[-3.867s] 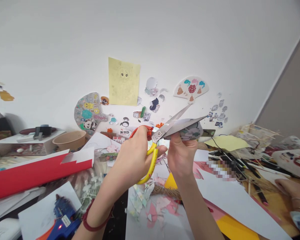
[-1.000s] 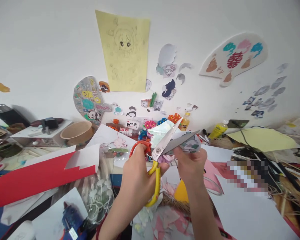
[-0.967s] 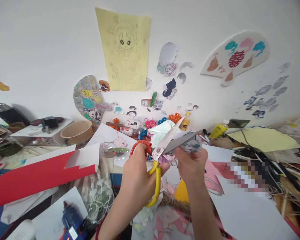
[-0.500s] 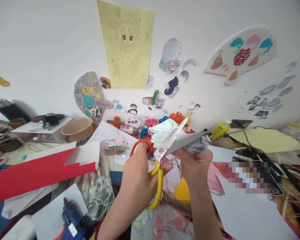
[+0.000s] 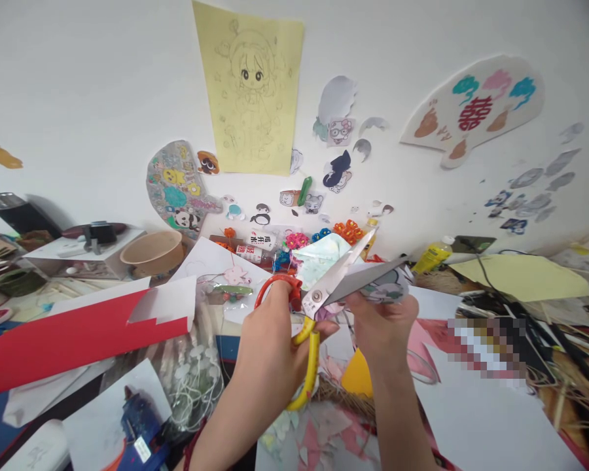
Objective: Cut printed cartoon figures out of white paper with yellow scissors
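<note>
Scissors (image 5: pixel 318 296) sit lower in view than earlier, now well below the white fan (image 5: pixel 476 114). Left fingers (image 5: pixel 279 304) clasp the handles (image 5: pixel 312 366), blades spread beyond. Right fingers (image 5: pixel 364 310) pinch the patterned piece (image 5: pixel 390 288); it juts just past them, partly behind the lower blade (image 5: pixel 366 278).
</note>
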Demonstrator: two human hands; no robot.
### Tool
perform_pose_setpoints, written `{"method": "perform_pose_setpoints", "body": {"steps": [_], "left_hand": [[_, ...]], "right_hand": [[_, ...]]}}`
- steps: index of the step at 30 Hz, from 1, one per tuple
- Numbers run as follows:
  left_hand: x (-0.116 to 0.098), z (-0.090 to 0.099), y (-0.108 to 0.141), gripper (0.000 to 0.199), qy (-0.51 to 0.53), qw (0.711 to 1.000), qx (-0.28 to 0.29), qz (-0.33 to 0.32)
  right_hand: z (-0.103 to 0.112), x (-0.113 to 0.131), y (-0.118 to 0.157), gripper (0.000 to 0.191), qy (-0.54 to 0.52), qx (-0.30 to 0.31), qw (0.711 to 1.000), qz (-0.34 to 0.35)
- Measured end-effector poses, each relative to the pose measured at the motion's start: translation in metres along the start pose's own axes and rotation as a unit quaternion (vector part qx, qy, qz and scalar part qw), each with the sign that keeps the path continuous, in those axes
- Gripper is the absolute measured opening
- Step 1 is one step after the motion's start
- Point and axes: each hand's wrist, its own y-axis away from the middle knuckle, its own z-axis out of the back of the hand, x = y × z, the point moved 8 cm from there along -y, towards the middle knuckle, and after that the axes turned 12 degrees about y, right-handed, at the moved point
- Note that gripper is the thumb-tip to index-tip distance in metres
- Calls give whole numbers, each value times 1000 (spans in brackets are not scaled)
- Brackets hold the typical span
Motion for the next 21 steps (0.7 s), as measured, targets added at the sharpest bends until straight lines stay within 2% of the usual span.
{"method": "perform_pose_setpoints", "body": {"steps": [9, 21], "left_hand": [[-1, 2, -1, 33, -14, 1000, -2, -1], [-3, 2, 1, 32, -40, 999, -11, -21]], "right_hand": [[2, -7, 1, 8, 12, 2, 1000, 2], [2, 0, 0, 7, 12, -1, 1000, 5]]}}
